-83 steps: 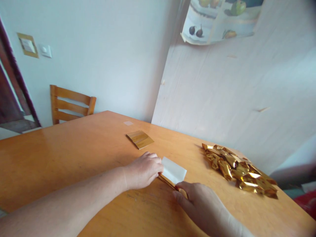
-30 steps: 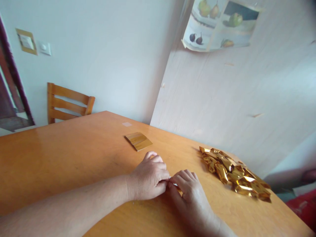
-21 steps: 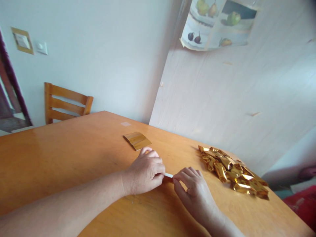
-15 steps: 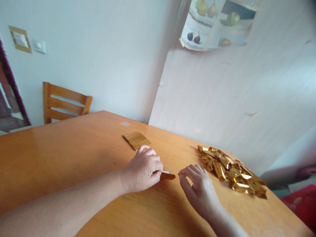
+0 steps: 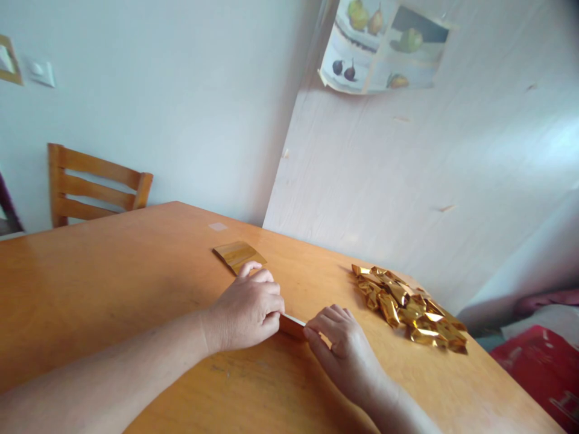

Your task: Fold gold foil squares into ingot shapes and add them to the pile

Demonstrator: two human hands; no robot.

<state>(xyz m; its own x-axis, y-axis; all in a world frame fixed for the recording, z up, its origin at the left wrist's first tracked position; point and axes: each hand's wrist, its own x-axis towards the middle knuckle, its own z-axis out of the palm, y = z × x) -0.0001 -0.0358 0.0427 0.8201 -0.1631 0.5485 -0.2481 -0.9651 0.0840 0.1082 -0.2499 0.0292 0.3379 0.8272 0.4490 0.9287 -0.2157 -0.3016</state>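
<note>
A small folded gold paper strip lies on the wooden table between my hands. My left hand is curled, its fingers pinching the strip's left end. My right hand rests on the table with fingers bent, its fingertips pressed on the strip's right end. A stack of flat gold sheets lies just beyond my left hand. A pile of folded gold paper pieces sits to the right of my right hand.
A wooden chair stands at the table's far side against the white wall. A fruit poster hangs on the pale panel to the right. Something red lies beyond the table's right edge.
The white sheet seen earlier is folded down to a narrow gold strip. My right hand drew away from it half a second ago and now touches its right end again. The view has shifted rightward.
</note>
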